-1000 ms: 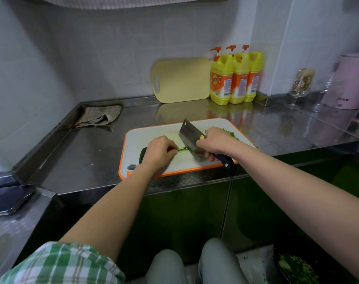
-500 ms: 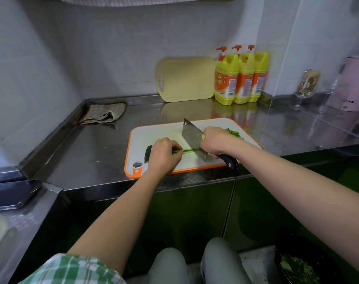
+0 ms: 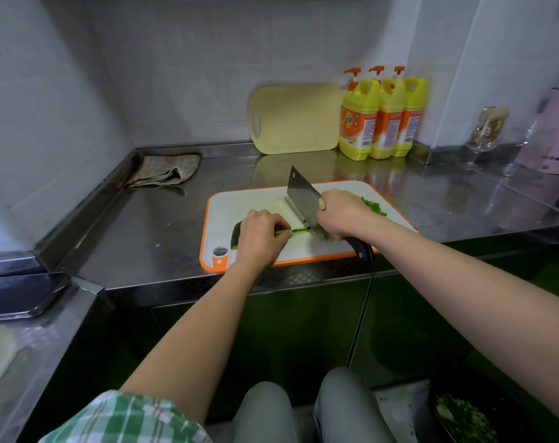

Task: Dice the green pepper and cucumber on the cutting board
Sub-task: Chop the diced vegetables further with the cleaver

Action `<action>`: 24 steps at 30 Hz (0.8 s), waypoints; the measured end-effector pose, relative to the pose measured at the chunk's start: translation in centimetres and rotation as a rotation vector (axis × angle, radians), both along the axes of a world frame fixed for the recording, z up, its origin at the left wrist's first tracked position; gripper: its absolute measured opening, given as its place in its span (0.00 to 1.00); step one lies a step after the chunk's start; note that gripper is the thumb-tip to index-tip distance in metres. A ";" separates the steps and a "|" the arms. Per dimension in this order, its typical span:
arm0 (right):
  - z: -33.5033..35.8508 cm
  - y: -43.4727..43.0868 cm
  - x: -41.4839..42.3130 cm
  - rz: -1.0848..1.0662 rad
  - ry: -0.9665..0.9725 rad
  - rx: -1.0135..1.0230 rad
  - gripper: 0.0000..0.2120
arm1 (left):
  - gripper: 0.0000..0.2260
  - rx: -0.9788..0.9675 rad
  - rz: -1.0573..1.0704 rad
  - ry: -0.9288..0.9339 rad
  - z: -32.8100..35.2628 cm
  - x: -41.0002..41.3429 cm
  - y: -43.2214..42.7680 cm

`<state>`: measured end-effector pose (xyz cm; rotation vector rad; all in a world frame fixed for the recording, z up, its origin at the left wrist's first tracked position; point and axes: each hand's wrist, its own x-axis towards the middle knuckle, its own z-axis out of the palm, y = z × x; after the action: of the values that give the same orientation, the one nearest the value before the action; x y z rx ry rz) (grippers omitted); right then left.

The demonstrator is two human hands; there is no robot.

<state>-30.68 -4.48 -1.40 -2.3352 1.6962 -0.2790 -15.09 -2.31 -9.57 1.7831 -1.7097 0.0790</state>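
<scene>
Near the front edge of the cutting board (image 3: 249,199), the cucumber (image 3: 236,234) is pinned by the left hand (image 3: 259,235), whose fingers are curled down over it. Only its dark end at the left and a thin green strip at the right are seen. That strip is met by the cleaver (image 3: 303,199), edge down just beside the fingertips. The handle is clasped tight by the right hand (image 3: 342,215). Chopped green pepper (image 3: 373,207) is heaped behind that hand. The cucumber cutting is judged to be in hand, the pepper seemingly done. For the next cut, the left fingers should be drawn leftward along the cucumber and kept clear of the blade.
</scene>
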 end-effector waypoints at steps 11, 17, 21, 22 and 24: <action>-1.8 -0.5 0.3 -0.044 -0.088 -0.073 0.06 | 0.08 0.018 -0.002 -0.011 0.0 0.0 0.2; -0.3 0.0 0.1 0.009 -0.006 0.025 0.06 | 0.08 0.036 -0.006 0.003 0.1 0.0 0.1; -0.8 0.1 1.0 -0.029 0.029 0.040 0.05 | 0.08 0.036 -0.010 0.007 0.1 0.0 0.3; -1.0 0.1 1.1 -0.040 0.016 0.032 0.05 | 0.08 0.038 -0.010 0.006 0.1 0.0 0.3; -1.4 0.0 1.1 -0.053 -0.011 0.010 0.04 | 0.08 0.039 -0.006 0.006 0.1 0.0 0.2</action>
<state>-29.54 -4.52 -2.81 -2.2807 1.7525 -0.2917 -15.06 -2.13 -9.51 1.8047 -1.7236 0.0377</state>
